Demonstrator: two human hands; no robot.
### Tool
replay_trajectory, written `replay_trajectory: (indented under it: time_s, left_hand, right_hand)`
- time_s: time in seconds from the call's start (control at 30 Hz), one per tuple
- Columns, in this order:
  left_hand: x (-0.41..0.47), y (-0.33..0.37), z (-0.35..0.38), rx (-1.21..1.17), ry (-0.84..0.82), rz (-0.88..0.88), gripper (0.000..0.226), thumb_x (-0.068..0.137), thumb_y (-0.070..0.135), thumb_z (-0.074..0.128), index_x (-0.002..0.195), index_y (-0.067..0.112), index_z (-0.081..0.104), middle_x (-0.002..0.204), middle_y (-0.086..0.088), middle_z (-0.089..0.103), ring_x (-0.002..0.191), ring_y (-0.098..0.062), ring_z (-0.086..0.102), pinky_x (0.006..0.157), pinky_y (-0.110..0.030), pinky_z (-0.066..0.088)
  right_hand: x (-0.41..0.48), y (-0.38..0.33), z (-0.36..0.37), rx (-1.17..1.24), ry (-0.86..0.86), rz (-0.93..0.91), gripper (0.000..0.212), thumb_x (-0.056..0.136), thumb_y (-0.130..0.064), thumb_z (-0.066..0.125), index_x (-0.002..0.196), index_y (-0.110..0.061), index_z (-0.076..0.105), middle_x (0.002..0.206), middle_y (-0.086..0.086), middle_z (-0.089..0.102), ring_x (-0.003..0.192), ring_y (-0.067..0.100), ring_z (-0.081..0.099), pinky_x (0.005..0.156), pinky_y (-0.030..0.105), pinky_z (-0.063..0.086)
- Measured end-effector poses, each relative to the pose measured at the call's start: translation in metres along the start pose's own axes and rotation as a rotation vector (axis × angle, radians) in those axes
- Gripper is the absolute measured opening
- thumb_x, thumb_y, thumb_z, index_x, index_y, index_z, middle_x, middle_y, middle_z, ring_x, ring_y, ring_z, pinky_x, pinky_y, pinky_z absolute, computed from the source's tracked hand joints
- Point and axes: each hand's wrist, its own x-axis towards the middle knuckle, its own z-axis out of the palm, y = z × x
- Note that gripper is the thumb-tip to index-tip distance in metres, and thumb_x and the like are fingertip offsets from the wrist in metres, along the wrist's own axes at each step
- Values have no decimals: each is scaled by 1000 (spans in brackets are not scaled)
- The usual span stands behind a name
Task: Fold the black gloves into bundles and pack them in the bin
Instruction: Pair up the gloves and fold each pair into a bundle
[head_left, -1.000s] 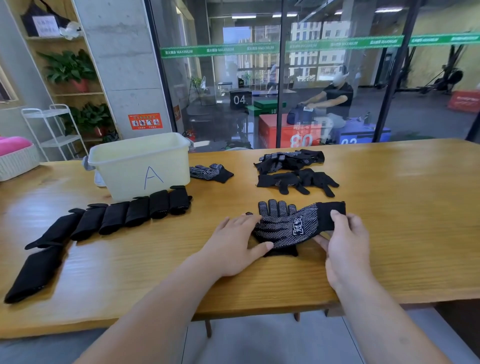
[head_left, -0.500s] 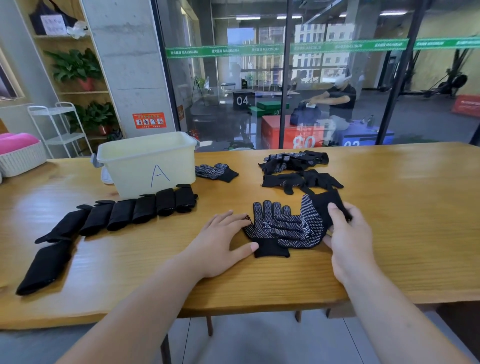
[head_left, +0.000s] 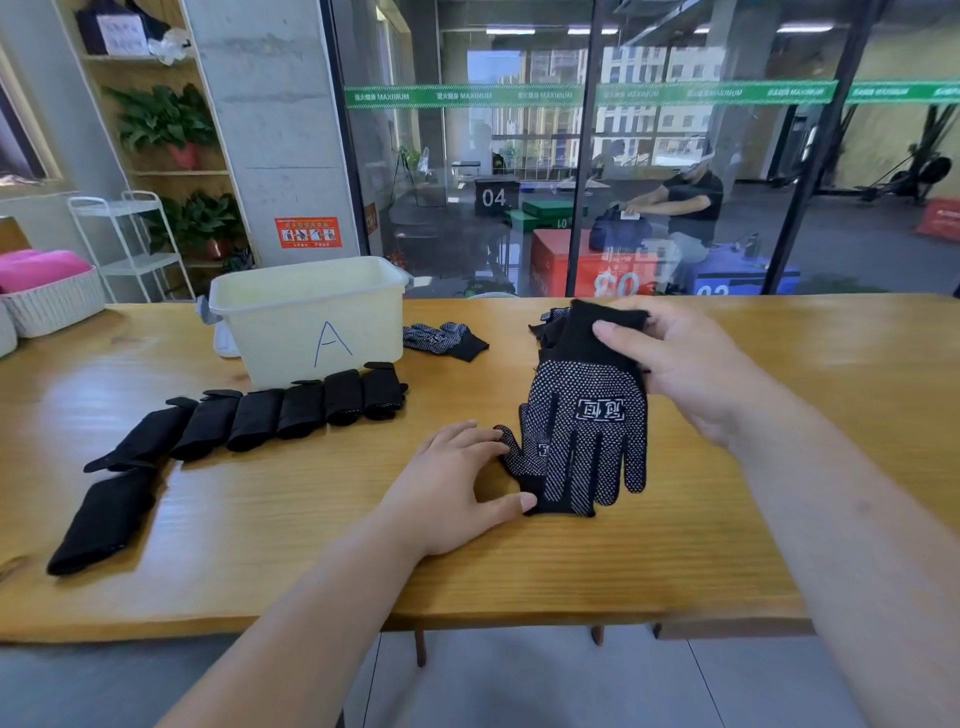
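A black glove with white grip dots (head_left: 587, 431) hangs fingers-down over the table, its cuff pinched in my right hand (head_left: 680, 364). Beneath it lies a second dotted glove (head_left: 524, 462), flat on the wood. My left hand (head_left: 457, 488) rests on that lower glove with straight fingers, thumb at its cuff. A row of several folded black bundles (head_left: 270, 418) stretches along the table in front of the cream bin marked "A" (head_left: 311, 317). One more loose glove (head_left: 444, 338) lies right of the bin. Other loose gloves are mostly hidden behind the raised glove.
The wooden table (head_left: 779, 467) runs the width of the view, its front edge near me. A white basket with a pink cushion (head_left: 47, 296) stands at the far left. A glass wall lies beyond the table; a person sits behind it.
My right hand has lifted the upper glove by its cuff, from lying sideways on the table to hanging upright. My left hand stays on the lower glove.
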Motion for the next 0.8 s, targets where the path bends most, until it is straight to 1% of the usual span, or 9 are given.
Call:
replay_trajectory:
  time_s: [0.07, 0.17, 0.23, 0.3, 0.4, 0.47, 0.57, 0.67, 0.8]
  left_hand:
    - [0, 2, -2, 6, -2, -5, 89, 86, 90, 50, 153, 32, 55, 163, 20, 43, 159, -7, 17, 130, -46, 21]
    - [0, 3, -2, 8, -10, -9, 88, 87, 89, 51, 154, 31, 54, 162, 20, 43, 159, -7, 18, 130, -45, 22]
    - [0, 3, -3, 10, -10, -13, 89, 86, 90, 50, 154, 32, 53, 162, 21, 43, 158, -6, 18, 130, -45, 23]
    - [0, 3, -3, 14, -9, -13, 89, 86, 90, 50, 154, 32, 53, 162, 21, 43, 158, -6, 18, 129, -45, 24]
    - [0, 2, -2, 17, -7, -13, 90, 86, 91, 49, 154, 32, 53, 162, 20, 43, 158, -7, 18, 129, -45, 24]
    - [0, 1, 0, 26, 2, -5, 92, 85, 92, 46, 153, 32, 54, 162, 19, 43, 159, -9, 19, 129, -48, 26]
    - [1, 1, 0, 39, -11, -16, 93, 86, 92, 46, 156, 31, 51, 164, 17, 41, 160, -10, 17, 130, -48, 24]
    - [2, 3, -1, 46, -11, -28, 96, 85, 93, 47, 157, 30, 50, 165, 16, 39, 159, -10, 16, 131, -46, 22]
    - [1, 3, 0, 57, 8, -22, 94, 87, 92, 46, 156, 28, 51, 163, 16, 41, 157, -8, 18, 130, -42, 23]
  right_hand:
    - [11, 3, 4, -121, 6, 8, 14, 101, -17, 73, 110, -26, 78, 100, -1, 81, 98, 21, 78, 82, 37, 61]
    - [27, 8, 10, -224, 88, -23, 15, 98, -19, 76, 105, -32, 78, 92, -7, 81, 90, 17, 78, 82, 40, 63]
    - [34, 5, 10, -217, 172, -138, 16, 98, -17, 77, 100, -33, 78, 90, -11, 80, 88, 9, 74, 82, 32, 60]
    - [36, 0, 11, -193, 206, -265, 21, 98, -14, 77, 99, -34, 76, 95, -13, 79, 91, 4, 73, 82, 22, 57]
    - [23, 14, 16, -231, 95, -324, 23, 96, -10, 77, 104, -32, 76, 105, -13, 80, 102, 5, 74, 96, 29, 57]
    - [10, 41, 21, -449, -18, -276, 23, 95, -13, 79, 105, -34, 78, 107, -19, 79, 105, 0, 72, 103, 32, 54]
    - [-19, 81, 30, -893, -140, -189, 16, 98, -33, 74, 110, -43, 76, 115, -28, 72, 108, -3, 64, 101, 33, 52]
    - [-35, 102, 38, -1001, -105, -306, 17, 100, -36, 69, 115, -40, 76, 123, -25, 67, 116, 1, 57, 97, 26, 48]
    - [-31, 108, 39, -1058, -18, -393, 17, 98, -34, 72, 113, -36, 79, 108, -20, 61, 107, 8, 52, 84, 30, 50]
